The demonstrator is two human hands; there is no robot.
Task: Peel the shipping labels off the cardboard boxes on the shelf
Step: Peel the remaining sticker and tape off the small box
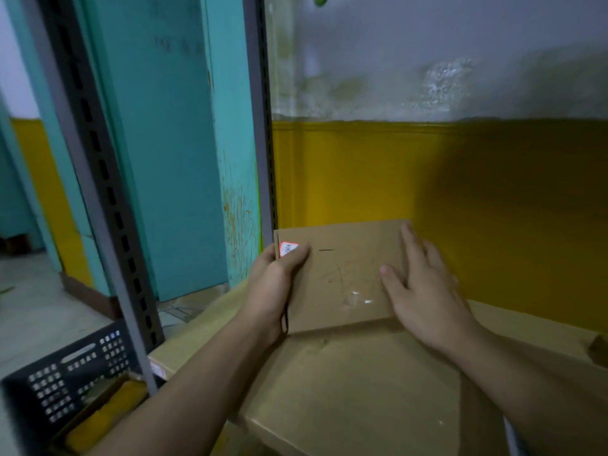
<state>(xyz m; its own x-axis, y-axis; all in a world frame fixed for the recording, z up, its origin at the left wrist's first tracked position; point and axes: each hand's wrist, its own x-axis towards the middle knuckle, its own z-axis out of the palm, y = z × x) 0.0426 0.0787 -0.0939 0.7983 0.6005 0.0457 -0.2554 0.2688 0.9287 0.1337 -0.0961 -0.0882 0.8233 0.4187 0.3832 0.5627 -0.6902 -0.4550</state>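
At the lower left of the frame a black crate [65,383] sits beside the grey slotted post [98,179] of the shelf. Right of the post, in the middle of the frame, the left hand [279,271] grips the left edge of a flat box [345,274]. Its fingers curl round that edge and its thumb presses on top, covering the lower right part of the label [288,249], a small white sticker with a red border at the box's upper left corner. The box lies on a big box [345,390] that fills the lower middle and right of the frame. Further right, the right hand [424,287] rests flat on the right half of the box, fingers [411,245] straight and spread, grasping nothing, only pressing down. A yellow and grey wall [460,159] stands behind. The step in hand seems to be steadying the box before peeling. The label looks stuck down, though the thumb hides part of it, so a lifted corner cannot be ruled out. The next move likely calls for the thumb to slide off the label and a nail to catch a free corner. A slow pull low along the cardboard would then follow, with the right hand holding the box against sliding.
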